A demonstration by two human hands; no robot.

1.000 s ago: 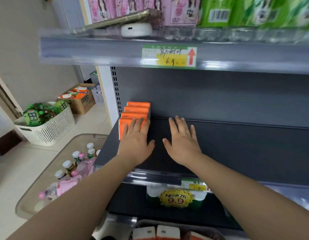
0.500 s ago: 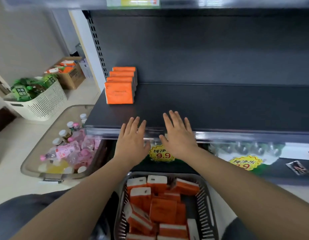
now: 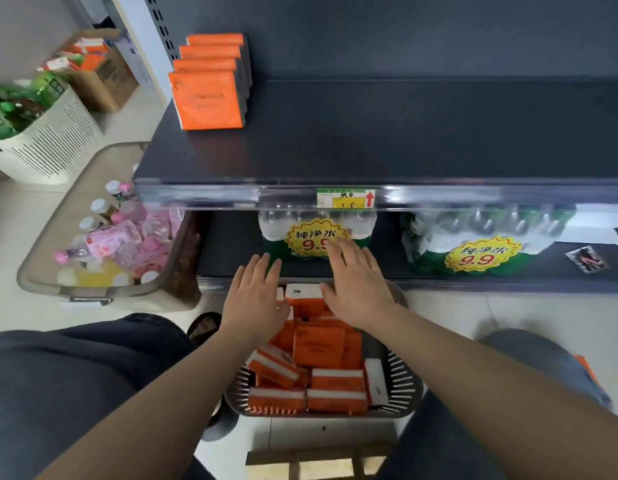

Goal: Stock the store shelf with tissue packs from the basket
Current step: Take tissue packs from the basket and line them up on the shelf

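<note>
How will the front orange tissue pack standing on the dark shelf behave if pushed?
The upright orange tissue pack looks thin for its height, so it may tip, though the packs behind should support it. Its smooth wrapper might slide on the dark shelf.

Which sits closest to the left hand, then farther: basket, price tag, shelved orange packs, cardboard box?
1. basket, just beneath the left hand
2. price tag, shelf's front edge
3. orange packs, shelf's back left
4. cardboard box, floor, far left
</note>
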